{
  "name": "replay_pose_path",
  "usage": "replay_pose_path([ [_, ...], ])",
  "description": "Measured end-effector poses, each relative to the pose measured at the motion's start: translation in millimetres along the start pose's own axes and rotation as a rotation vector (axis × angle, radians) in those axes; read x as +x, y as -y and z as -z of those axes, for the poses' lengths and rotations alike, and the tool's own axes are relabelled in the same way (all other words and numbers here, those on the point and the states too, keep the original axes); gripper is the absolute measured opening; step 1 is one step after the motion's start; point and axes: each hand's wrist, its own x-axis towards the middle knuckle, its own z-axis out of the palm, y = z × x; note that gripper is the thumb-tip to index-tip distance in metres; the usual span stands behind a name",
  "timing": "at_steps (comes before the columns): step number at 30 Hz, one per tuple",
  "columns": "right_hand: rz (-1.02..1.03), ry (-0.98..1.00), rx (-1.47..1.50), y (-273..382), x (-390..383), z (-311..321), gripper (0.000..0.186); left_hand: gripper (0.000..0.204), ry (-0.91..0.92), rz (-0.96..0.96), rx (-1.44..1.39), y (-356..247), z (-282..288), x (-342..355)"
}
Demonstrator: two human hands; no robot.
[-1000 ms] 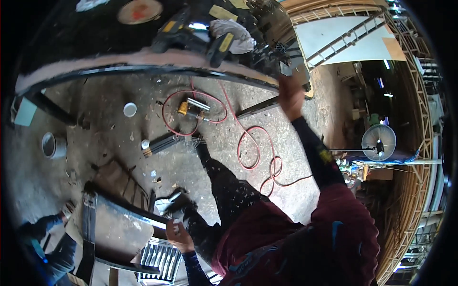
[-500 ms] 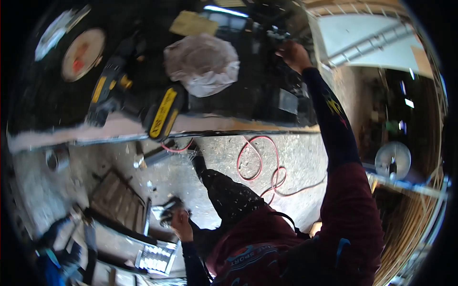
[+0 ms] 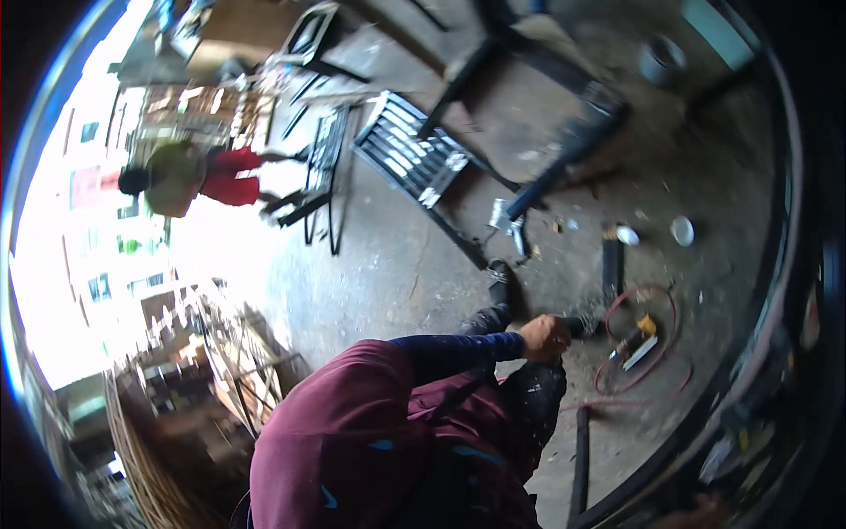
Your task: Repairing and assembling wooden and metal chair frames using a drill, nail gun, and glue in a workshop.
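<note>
My left hand (image 3: 546, 337) hangs in front of my dark trousers, its fingers curled closed; anything inside them is hidden. Just beyond it in the picture is a dark shoe (image 3: 582, 327). A blurred, dim shape by the lower right rim looks like my right hand (image 3: 702, 514), near the dark workbench (image 3: 749, 414); its fingers cannot be made out. Between the bench and my legs, a yellow and black tool (image 3: 648, 326) lies on the floor within a loop of red hose (image 3: 676, 309).
Dark furniture frames (image 3: 564, 167) and a slatted panel (image 3: 410, 145) stand on the concrete floor. A bucket (image 3: 661, 60) and a white cup (image 3: 682, 231) are at the upper right. Another person (image 3: 181, 179) in red shorts is at far left. Long thin strips (image 3: 141, 450) are stacked lower left.
The view has swung left, from the bench top to the floor and the bright opening. The drill and crumpled paper have left sight; my right hand has slipped to the rim.
</note>
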Motion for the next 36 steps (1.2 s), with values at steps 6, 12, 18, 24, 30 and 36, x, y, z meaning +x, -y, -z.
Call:
replay_pose_path([
  [6,-0.331,1.169,0.418,24,-171,-130,0.021,0.018,-0.284,0.319,0.303,76,97,-101],
  [12,0.185,1.603,0.488,116,-223,-179,0.015,0.028,-0.124,1.333,0.324,171,-13,-440],
  [18,-0.02,1.735,0.275,70,-227,-263,0.014,0.037,0.07,1.806,-0.197,40,-158,-560],
  [24,0.114,1.827,-0.415,98,-233,-313,0.015,0.05,-0.078,1.738,-0.507,72,-165,-530],
  [30,0.601,1.425,-0.414,221,-337,-352,0.029,0.041,-0.105,1.455,-0.38,277,-68,-595],
  [36,0.856,1.479,0.292,514,-527,-343,0.018,0.013,-1.155,1.205,-0.708,394,193,-664],
])
